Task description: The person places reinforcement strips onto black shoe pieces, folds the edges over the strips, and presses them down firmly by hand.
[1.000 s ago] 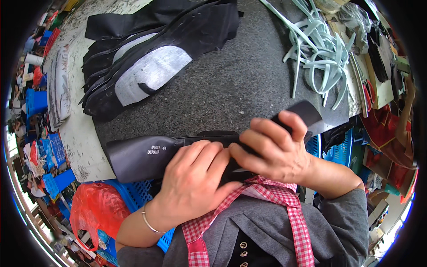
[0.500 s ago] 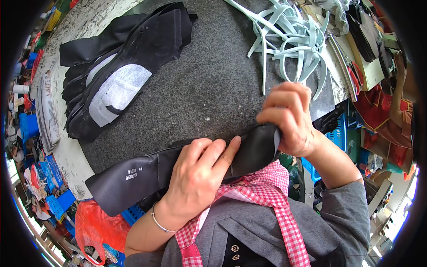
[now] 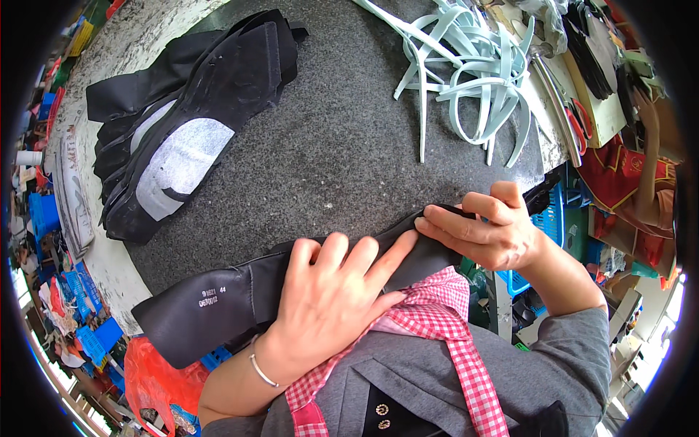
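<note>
Compared with the earlier frame, the black leather piece (image 3: 240, 306) lies lower and flatter across the near edge of the grey surface (image 3: 342, 160), and the right hand (image 3: 488, 233) has dropped from its raised pinch. The left hand (image 3: 328, 306) presses flat on the piece's middle, fingers spread — an open grip. The right hand's grip is closed on the piece's far end, fingertips and thumb pinching it. The piece's long axis runs lower left to upper right, wide end pointing left. A stack of black cut pieces (image 3: 196, 124) and pale strips (image 3: 473, 73) lie well apart.
</note>
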Action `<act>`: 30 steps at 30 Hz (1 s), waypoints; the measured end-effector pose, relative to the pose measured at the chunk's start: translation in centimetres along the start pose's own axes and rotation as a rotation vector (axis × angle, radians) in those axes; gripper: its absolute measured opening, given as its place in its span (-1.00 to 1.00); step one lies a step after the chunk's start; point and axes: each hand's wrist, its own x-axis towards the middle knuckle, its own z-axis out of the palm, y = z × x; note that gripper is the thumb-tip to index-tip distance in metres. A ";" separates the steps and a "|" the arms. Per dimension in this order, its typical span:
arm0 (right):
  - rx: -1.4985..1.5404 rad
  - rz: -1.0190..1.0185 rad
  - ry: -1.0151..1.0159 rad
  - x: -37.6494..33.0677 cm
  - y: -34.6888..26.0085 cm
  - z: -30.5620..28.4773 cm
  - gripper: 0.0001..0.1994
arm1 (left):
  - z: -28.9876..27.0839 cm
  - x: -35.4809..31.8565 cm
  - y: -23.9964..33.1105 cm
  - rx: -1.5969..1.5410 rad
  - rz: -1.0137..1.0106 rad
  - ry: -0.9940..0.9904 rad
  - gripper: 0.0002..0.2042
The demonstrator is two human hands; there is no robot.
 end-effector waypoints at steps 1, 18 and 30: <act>-0.005 0.059 -0.067 0.0 -0.6 -0.5 -0.46 | 0.2 0.3 0.1 0.034 -0.002 0.011 -0.24; 0.579 0.224 0.271 13.2 -5.4 -1.4 -0.54 | 2.4 -5.1 -2.1 0.078 -0.004 0.516 -0.66; 0.763 0.308 -0.013 16.8 -11.2 4.7 -0.37 | -1.6 -16.7 -7.9 -0.138 -0.255 0.460 -0.03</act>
